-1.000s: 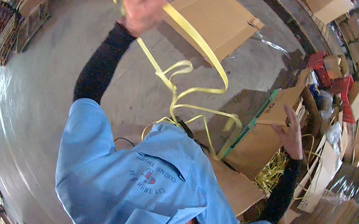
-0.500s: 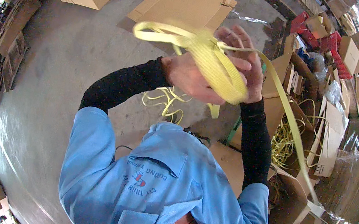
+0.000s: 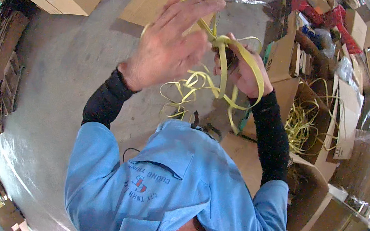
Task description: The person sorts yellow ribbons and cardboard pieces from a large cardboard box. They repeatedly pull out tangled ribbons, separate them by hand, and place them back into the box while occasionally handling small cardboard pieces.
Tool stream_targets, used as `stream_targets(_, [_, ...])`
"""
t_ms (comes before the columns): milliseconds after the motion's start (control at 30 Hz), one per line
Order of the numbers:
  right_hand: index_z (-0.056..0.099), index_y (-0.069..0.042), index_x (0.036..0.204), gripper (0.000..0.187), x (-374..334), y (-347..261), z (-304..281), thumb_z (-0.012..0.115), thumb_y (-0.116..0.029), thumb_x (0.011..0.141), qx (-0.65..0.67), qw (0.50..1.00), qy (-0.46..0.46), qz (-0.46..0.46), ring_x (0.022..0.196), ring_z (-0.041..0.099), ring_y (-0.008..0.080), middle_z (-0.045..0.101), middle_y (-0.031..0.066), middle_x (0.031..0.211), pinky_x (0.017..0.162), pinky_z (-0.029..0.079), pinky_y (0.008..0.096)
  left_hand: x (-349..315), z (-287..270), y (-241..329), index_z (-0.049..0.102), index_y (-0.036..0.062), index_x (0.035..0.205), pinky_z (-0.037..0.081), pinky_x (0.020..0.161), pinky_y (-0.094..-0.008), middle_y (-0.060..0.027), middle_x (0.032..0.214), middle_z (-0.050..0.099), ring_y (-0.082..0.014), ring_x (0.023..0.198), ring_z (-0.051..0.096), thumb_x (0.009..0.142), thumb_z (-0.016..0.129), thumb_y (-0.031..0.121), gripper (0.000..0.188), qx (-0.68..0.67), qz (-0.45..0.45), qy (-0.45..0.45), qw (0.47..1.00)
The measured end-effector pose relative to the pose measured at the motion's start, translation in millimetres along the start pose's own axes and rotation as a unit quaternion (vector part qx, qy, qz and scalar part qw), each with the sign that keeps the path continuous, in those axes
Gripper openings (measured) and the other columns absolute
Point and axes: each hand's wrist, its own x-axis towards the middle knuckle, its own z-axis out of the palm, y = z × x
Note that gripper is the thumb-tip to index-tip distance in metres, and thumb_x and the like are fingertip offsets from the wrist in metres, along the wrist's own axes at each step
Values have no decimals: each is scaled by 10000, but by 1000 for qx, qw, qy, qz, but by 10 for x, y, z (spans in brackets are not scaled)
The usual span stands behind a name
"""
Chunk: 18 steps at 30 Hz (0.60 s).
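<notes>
Gripping yellow strap (image 3: pixel 223 71) nr knot (image 3: pixel 221 41) w/ R hand (image 3: pixel 244 74); holding L hand (image 3: pixel 169 44) open, left of knot. Prob. light, bendy; best grabbed there.

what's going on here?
A person in a blue shirt is handling a bunched yellow strap. The right hand grips it near the gathered part, with a loop hanging beside it. The left hand is open with fingers extended, in front of the strap; contact is unclear. More yellow strapping lies tangled among cardboard to the person's right.
</notes>
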Motion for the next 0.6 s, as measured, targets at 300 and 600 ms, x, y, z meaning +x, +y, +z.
stream_targets(300, [726, -1, 1009, 360, -108, 79, 243, 613, -342, 976, -374, 910, 71, -163, 702, 624, 126, 715, 81, 816, 661, 506, 286, -19, -101, 24, 685, 141, 935, 362, 1019, -451, -28, 1006, 682, -202, 1021, 602, 758, 729, 202, 192, 159, -37, -207, 965])
stream_targets(600, [642, 3, 1182, 336, -141, 191, 116, 696, -175, 902, -486, 814, 31, -318, 905, 658, 180, 684, 111, 1068, 816, 527, 307, -96, 51, -166, 670, 39, 1040, 517, 792, -425, -162, 911, 679, -329, 862, 655, 774, 714, 134, 286, -266, -160, -302, 901])
